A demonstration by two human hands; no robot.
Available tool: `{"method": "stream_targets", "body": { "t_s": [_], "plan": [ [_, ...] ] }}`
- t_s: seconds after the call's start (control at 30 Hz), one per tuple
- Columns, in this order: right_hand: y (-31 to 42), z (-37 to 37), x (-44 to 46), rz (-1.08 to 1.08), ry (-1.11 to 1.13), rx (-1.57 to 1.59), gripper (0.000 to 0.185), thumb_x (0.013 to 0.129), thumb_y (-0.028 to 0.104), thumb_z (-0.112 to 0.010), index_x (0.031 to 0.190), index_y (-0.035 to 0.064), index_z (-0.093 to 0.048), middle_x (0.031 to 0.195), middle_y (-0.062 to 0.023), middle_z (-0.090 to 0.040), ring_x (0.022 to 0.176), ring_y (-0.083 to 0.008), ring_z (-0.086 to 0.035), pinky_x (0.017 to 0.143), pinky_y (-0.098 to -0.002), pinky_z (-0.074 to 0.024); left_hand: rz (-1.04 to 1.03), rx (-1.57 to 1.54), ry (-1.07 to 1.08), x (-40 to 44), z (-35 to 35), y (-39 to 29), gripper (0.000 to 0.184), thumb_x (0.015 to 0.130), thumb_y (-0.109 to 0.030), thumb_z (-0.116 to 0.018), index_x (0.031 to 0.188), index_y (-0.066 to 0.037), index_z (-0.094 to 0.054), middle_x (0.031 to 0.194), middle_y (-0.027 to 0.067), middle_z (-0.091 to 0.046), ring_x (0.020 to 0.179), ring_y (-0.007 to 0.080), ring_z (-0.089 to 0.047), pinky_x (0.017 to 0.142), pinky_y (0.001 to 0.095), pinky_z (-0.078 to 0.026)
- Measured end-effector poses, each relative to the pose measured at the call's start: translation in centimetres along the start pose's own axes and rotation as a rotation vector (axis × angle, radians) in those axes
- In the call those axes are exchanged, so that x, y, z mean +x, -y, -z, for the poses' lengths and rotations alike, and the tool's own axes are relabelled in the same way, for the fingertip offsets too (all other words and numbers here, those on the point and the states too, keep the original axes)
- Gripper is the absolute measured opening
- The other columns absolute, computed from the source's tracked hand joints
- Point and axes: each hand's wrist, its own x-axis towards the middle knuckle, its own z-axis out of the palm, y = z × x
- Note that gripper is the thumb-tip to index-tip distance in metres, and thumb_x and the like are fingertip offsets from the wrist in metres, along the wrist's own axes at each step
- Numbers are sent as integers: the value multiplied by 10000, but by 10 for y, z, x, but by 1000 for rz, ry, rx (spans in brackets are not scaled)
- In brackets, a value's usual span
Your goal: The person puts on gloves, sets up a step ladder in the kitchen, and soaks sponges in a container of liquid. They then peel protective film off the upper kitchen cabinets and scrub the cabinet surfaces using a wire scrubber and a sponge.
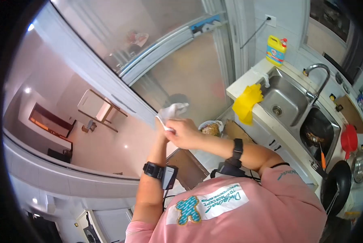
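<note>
Glove (177,108), white, sits over the left hand (169,114), open or closed I cannot tell; the right hand (184,133) grips its cuff at the wrist, well apart from the sink (287,96).

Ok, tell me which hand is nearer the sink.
Right: the right hand is left of the sink; the left hand, mostly hidden by white fabric, is a little farther left.

- The left arm (145,198) reached forward from the body, its forearm nearly straight.
- The left hand (169,116) was mostly covered, its fingers' pose hidden.
- The right arm (220,146) bent across the front of the body.
- The right hand (183,133) met the left wrist (161,138), its fingers curled in a tight grip.
</note>
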Motion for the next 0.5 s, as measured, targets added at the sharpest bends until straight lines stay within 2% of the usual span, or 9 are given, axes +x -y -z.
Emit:
{"method": "stream_targets", "body": {
  "t_s": [0.03,0.1,0.17,0.4,0.5],
  "plan": [
    [-5,-2,-4,7,10,12,151,742,157,-588,707,35,-507,665,-146,-555,621,-348,-564,542,-419,-426,-20,254,-150,4,43,84,395,900,-228,-446,1243,-40,-392,1155,60,-500,1045,192,-487,830,312,-427],
    [-8,-1,-11,10,43,59,160,751,157,-585,705,30,-498,666,-141,-555,617,-340,-567,537,-414,-429,75,-136,-105,-7,8,43,408,905,-247,-433,1252,-38,-387,1175,70,-489,1067,198,-473,855,322,-410],
    [-10,-2,-17,37,49,85,162,751,159,-584,706,29,-497,665,-144,-558,611,-340,-568,533,-417,-429,132,-331,-122,-15,-7,31,421,911,-266,-419,1262,-35,-383,1194,79,-478,1089,203,-458,881,331,-392],
    [6,-6,-19,82,121,189,143,748,160,-591,711,54,-502,593,-128,-545,578,-344,-565,517,-430,-425,189,-593,-210,-30,-27,8,473,931,-331,-372,1294,-28,-366,1262,112,-440,1166,222,-407,972,364,-331],
    [14,-7,-17,75,148,194,140,735,158,-581,740,37,-510,618,-166,-569,611,-370,-579,541,-446,-447,174,-623,-283,-39,-27,1,490,936,-350,-358,1303,-26,-362,1282,121,-429,1188,228,-393,998,374,-314]
  ]
}}
